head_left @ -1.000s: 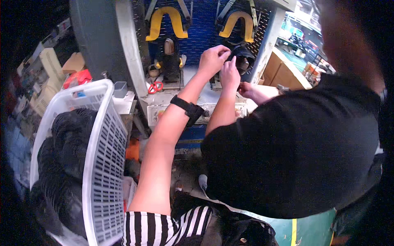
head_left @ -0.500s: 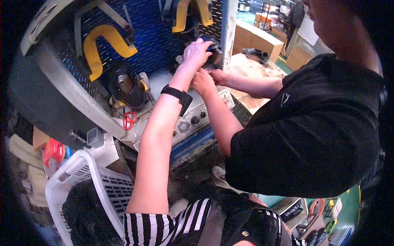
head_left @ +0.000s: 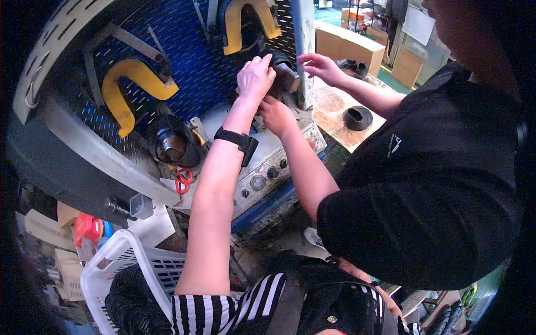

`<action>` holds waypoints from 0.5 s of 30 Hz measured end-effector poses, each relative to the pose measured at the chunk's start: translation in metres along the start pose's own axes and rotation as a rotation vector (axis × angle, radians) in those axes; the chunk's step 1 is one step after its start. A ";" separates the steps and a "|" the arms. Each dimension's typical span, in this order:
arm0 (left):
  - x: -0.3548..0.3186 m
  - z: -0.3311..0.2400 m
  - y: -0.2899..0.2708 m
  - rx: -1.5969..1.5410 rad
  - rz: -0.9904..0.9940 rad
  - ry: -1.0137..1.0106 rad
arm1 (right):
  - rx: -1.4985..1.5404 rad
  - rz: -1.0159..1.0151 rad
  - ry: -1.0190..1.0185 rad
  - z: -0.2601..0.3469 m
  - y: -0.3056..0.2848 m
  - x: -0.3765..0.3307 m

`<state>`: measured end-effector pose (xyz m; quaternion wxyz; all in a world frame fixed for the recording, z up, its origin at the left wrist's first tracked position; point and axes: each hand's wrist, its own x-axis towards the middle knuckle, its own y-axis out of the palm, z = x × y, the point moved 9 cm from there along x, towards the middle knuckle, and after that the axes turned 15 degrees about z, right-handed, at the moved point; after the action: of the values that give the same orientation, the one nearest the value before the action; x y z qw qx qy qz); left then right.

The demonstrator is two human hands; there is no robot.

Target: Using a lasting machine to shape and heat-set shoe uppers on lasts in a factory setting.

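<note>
My left hand (head_left: 257,78), on the arm with a black wristband (head_left: 237,144), reaches to the machine's right station. Its fingers are bent closed beside a dark piece with a shiny metal form (head_left: 287,78); what they grip is hidden. Just below, a co-worker's near hand (head_left: 277,115) has its fingertips close under my wrist. The co-worker's other hand (head_left: 321,68) hangs open to the right of the metal form. My right hand is out of sight; only part of that forearm (head_left: 357,272) shows low down, behind the co-worker's black sleeve.
Yellow U-shaped pads (head_left: 120,89) hang above the stations. Left stands a second dark form (head_left: 173,142), with red-handled scissors (head_left: 183,181) near it. Knobs (head_left: 258,182) line the front panel. A white basket (head_left: 120,245) is lower left. A black hollow piece (head_left: 357,118) sits on the side table.
The co-worker's far hand has risen away from the near hand and opened. My left hand's fingers, stretched out before, are now bent. The black hollow piece on the side table has come into view.
</note>
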<state>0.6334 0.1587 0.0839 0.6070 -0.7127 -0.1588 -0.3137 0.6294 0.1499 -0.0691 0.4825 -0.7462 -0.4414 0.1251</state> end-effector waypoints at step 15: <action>-0.033 -0.016 0.004 -0.117 0.638 -0.158 | 1.477 0.599 -0.176 0.235 0.112 -0.299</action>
<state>0.6072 0.1476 0.0608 0.6184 -0.7823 0.0439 -0.0600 0.3728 0.0442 -0.3524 0.7609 -0.3083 -0.0620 0.5675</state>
